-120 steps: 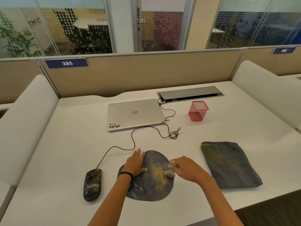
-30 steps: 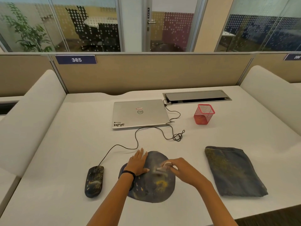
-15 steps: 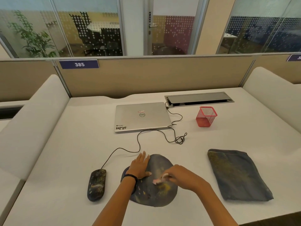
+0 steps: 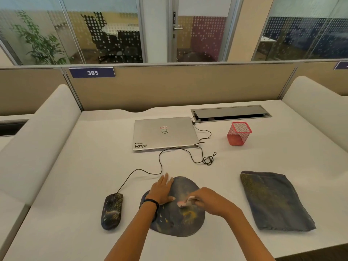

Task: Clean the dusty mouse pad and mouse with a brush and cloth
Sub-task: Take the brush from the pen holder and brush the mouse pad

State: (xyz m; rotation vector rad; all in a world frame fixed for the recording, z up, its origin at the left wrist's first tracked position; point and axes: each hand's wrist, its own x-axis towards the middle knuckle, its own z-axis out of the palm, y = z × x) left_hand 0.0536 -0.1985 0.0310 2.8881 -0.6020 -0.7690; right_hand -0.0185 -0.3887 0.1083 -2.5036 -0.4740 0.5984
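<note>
brush on the dusty pad

at the near edge of the white desk [image 4: 94, 166], a dark round mouse pad [image 4: 175, 221] lies flat, with yellow dust gathered near its middle and lower right. left hand [image 4: 162, 190] lies open, palm down and fingers spread, pressing on the pad's upper left part; a dark band sits on that wrist. right hand [image 4: 209, 201] is curled closed around a small pale brush [image 4: 183, 203], whose tip touches the pad just above the yellow patch; the brush looks blurred. left of the pad, apart from it, sits the dark mouse [image 4: 112, 210], speckled with dust, its cable running up to a closed silver laptop [image 4: 163, 133]. right of the pad, well apart, a folded dark cloth [image 4: 273, 202] lies flat, dusted yellow. a red mesh cup [image 4: 238, 133] stands right of the laptop. a sign on the partition reads 385.
</note>
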